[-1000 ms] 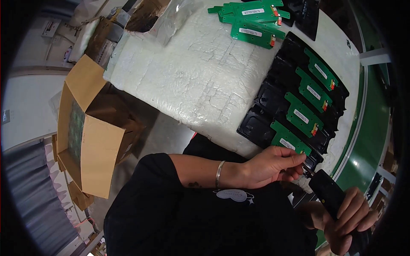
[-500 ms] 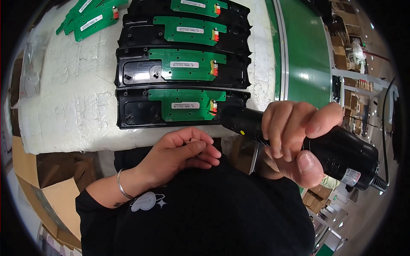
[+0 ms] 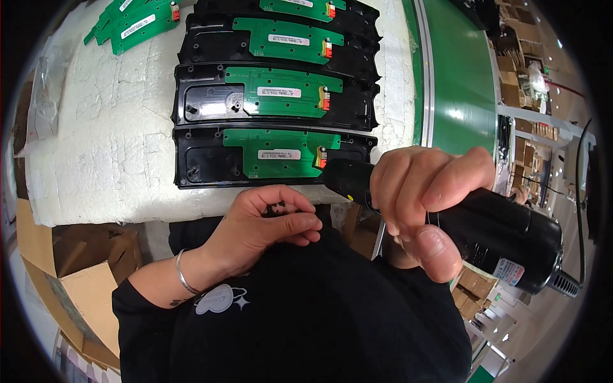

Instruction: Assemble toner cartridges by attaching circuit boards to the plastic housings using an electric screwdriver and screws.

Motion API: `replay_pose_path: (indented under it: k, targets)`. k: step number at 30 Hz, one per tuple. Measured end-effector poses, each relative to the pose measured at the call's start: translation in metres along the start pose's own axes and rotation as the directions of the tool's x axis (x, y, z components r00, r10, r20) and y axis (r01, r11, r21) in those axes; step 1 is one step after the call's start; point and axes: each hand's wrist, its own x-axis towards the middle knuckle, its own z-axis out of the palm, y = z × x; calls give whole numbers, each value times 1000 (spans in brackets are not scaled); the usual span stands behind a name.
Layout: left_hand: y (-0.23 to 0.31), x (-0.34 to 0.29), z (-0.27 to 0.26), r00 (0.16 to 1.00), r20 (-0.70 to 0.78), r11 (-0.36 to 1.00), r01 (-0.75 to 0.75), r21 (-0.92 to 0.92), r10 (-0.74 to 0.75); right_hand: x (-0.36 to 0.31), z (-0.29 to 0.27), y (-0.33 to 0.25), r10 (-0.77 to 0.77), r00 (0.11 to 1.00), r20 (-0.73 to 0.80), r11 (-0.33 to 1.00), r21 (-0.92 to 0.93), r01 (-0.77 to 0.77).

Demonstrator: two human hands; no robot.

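Observation:
My right hand is wrapped round a black electric screwdriver, held sideways with its nose pointing left. That nose is over the right part of the nearest black plastic panel, beside a red and yellow connector; the bit's contact cannot be made out. A green circuit board with a white label lies on this panel. My left hand is curled in front of the panel, fingers closed round several small black screws that show in its palm.
More black panels with green boards are lined up behind the nearest one on white foam. Loose green boards lie at the far left. A green strip runs along the right. An open cardboard box stands at lower left.
My right hand and the screwdriver have moved slightly left. My left fingers have shifted, and the screws in the palm now show more plainly. The panels appear slightly higher in view.

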Motion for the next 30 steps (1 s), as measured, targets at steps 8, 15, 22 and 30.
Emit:
replay_pose_path:
  k: [8,15,22,30]
  targets:
    - [-3,3,-1,1000,-12,970,10,-243,-13,3,1,0,-11,1000,17,1000,15,11]
    - [-2,6,1,999,31,952,-3,-306,13,6,-14,-38,-281,942,183,939,256,231]
    - [-8,14,-1,992,120,923,7,-384,43,2,-14,-37,-255,949,186,948,241,208]
    - [3,18,28,970,233,971,125,-203,-76,-10,-9,-27,-197,977,-87,979,41,201]
